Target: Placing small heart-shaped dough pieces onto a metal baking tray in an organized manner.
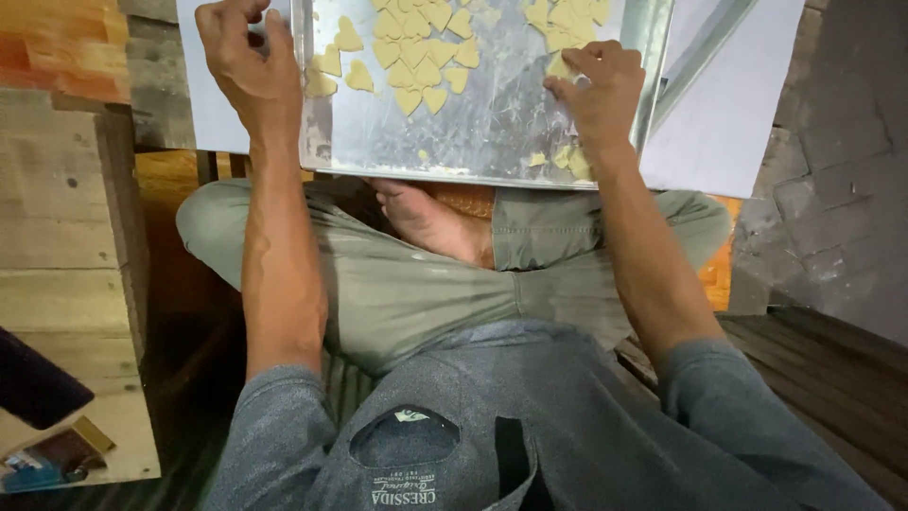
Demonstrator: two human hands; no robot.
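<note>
A metal baking tray [492,123] lies in front of my crossed legs, holding several pale heart-shaped dough pieces [416,57]. My left hand [248,66] grips the tray's left rim, fingers curled over the edge. My right hand [598,90] rests on the tray's right part, its fingertips pressing on a dough piece [558,66] among a few others. More dough bits [567,159] lie near the tray's front edge below that hand.
The tray sits on a white sheet [719,104]. A wooden crate [66,255] stands at the left, with a dark object [38,383] on it. Grey stone paving [832,189] is at the right, dark wooden planks [832,369] beneath me.
</note>
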